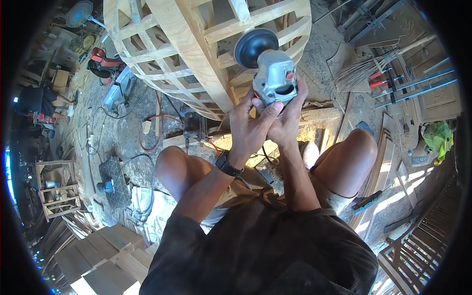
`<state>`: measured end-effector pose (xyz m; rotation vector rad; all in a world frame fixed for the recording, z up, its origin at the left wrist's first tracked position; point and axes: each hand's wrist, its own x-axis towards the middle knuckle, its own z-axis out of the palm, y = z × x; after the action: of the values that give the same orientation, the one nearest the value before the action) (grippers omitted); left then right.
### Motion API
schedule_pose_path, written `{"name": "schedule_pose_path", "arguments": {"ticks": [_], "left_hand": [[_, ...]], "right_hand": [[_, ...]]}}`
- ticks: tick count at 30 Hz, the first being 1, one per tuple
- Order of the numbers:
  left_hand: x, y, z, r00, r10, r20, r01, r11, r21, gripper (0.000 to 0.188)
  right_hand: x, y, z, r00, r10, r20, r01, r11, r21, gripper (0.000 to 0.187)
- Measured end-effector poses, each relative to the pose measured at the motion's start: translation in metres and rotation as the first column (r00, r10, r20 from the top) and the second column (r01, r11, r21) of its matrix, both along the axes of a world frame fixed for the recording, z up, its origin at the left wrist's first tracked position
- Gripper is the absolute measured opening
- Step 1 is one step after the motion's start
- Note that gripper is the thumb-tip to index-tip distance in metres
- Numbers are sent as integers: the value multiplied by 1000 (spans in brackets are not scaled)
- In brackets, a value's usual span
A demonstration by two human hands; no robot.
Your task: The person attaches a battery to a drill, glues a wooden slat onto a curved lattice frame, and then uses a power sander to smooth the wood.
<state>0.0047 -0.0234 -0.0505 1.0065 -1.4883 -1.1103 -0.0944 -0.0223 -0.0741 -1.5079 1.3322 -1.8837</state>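
Both hands are closed around a grey angle grinder (276, 73) fitted with a round black disc pad (255, 47). My left hand (247, 125) wraps the near left side of its body, with a black watch on the wrist. My right hand (291, 115) grips the right side, and the thumbs meet at the back of the tool. In front stands a large curved wooden lattice frame (191, 46) of crossed slats with a broad central board. The pad is at the frame's lower right part; whether it touches the wood I cannot tell.
A red-and-grey machine (104, 63) stands at the far left beside cables on the floor. Wood offcuts lie near my knees. A straw broom (361, 69) and metal bar clamps (415, 86) are at right. Stacked boards (101, 255) fill the lower left; another person's legs (59, 101) show far left.
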Motion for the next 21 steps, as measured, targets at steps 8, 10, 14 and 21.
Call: {"name": "schedule_pose_path", "arguments": {"ticks": [8,10,14,21], "left_hand": [[2,-3,10,1000,23,-13,-23,999,-27,29],[3,-2,10,999,8,-52,-9,1000,-21,30],[0,3,7,1000,8,-21,-8,1000,-10,32],[3,-6,11,998,42,46,-40,998,-53,35]], "right_hand": [[3,-4,15,999,-26,-36,27,1000,4,96],[4,-3,13,999,-22,-42,22,1000,-8,95],[4,1,1,998,12,61,-13,1000,21,94],[6,-5,15,997,-74,-20,75,997,6,95]]}}
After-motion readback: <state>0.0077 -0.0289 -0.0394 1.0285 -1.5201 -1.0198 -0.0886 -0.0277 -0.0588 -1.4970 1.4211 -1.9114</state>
